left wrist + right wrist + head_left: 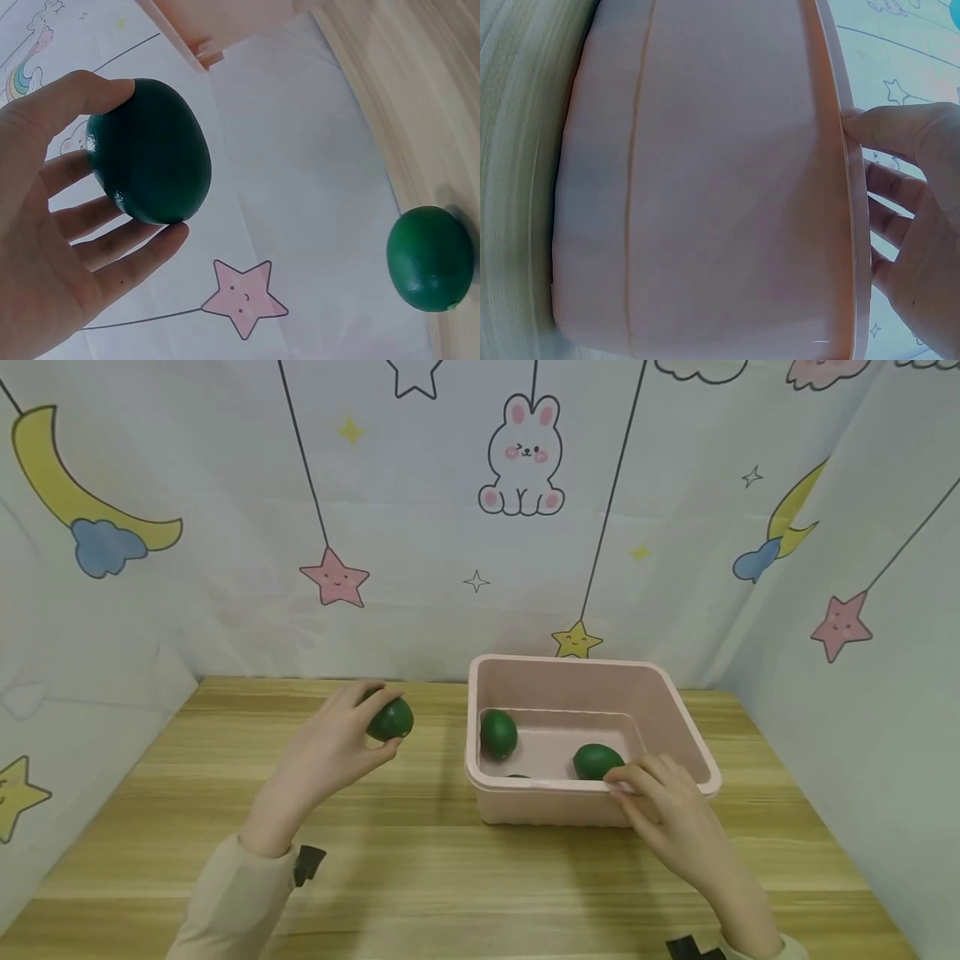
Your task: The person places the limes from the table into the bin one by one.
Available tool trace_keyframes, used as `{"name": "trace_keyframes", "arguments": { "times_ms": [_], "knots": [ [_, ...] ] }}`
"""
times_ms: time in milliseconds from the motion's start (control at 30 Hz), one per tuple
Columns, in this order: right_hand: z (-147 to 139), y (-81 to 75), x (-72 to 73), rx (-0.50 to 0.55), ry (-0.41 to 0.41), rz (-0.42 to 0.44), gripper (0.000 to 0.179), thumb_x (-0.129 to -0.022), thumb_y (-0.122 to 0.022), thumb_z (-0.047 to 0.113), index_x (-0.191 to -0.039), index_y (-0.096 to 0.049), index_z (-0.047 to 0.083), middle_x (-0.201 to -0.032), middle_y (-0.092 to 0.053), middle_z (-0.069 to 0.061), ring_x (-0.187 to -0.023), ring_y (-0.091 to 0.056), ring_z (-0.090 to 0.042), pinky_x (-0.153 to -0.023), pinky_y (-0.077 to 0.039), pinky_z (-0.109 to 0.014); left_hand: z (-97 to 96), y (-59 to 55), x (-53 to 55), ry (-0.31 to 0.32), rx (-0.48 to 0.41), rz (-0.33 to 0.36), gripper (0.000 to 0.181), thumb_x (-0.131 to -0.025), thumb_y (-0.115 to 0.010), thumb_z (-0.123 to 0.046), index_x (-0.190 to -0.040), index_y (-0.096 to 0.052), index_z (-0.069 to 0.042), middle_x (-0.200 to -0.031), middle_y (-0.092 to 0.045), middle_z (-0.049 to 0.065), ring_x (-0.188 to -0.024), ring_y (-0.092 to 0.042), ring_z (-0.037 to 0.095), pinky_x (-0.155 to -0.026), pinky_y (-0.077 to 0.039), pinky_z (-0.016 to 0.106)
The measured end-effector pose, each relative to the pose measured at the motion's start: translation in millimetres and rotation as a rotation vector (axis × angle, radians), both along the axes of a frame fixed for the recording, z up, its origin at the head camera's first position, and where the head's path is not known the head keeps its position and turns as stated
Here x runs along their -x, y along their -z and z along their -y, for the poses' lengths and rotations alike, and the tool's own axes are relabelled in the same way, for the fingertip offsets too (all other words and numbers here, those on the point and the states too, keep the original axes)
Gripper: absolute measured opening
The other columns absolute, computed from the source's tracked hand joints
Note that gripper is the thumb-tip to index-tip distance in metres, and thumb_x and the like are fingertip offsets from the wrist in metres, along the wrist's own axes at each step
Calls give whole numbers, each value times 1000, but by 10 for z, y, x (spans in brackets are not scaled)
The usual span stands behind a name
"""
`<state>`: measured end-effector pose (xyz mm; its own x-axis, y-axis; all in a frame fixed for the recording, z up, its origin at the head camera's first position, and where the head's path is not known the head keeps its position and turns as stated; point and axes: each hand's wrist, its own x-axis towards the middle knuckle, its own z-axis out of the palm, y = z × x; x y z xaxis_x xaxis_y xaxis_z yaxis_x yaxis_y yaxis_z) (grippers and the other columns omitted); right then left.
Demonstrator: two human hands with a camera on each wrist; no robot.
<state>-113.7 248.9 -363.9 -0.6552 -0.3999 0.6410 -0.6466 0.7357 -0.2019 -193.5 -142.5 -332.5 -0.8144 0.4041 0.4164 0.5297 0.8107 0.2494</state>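
My left hand point(333, 731) holds a glossy dark green oval fruit point(150, 154) between thumb and fingertips, left of the pink plastic bin point(558, 802). A second green fruit point(431, 259) lies on the table in the left wrist view; from the head it is hidden. My right hand point(667, 810) pinches the bin's near rim, thumb outside and fingers over the inner side. Inside the bin, one green fruit point(498, 734) rests against the left wall and another point(597, 762) lies close to the right fingertips. A sliver of a third point(517, 776) shows behind the front wall.
The wooden table point(450, 893) carries the bin near its back edge. A white curtain point(420, 485) printed with stars, moons and a bunny hangs behind the table and along both sides.
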Motion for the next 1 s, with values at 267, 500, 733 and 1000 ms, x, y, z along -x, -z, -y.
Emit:
{"name": "trace_keyframes", "arguments": {
  "times_ms": [267, 500, 733, 1000],
  "knots": [
    [-17, 21, 1, -1, 4, 0, 28, -75, -76, 2, -98, -68, 15, -90, -60, 10, -84, -45, -6, -75, -33, -19, -86, -127, -1, 16, 2, -53, 58, -77, -78, -22, -130, -57, -15, -127, -54, 13, -112, -54, 30, -72, -58, 45],
    [-33, 33, -2, -1, -1, -9, 28, -74, -76, 2, -98, -68, 14, -90, -60, 10, -83, -45, -6, -75, -32, -19, -201, -247, -9, 50, 15, -81, 57, -77, -77, -24, -130, -57, -16, -127, -54, 13, -115, -52, 31, -75, -57, 45],
    [-33, 21, -13, 1, 3, 3, 27, -75, -75, 2, -98, -68, 15, -89, -59, 10, -83, -44, -6, -76, -32, -19, -335, -358, -8, 99, 33, -110, 56, -78, -76, -26, -130, -57, -16, -128, -55, 14, -119, -52, 31, -75, -57, 43],
    [-36, 10, -22, 3, 0, 3, 26, -76, -74, 3, -98, -68, 14, -90, -60, 10, -84, -45, -7, -77, -32, -20, -510, -440, 25, 158, 34, -129, 54, -78, -75, -26, -129, -59, -15, -125, -57, 13, -116, -54, 30, -86, -54, 43]
  ]
}}
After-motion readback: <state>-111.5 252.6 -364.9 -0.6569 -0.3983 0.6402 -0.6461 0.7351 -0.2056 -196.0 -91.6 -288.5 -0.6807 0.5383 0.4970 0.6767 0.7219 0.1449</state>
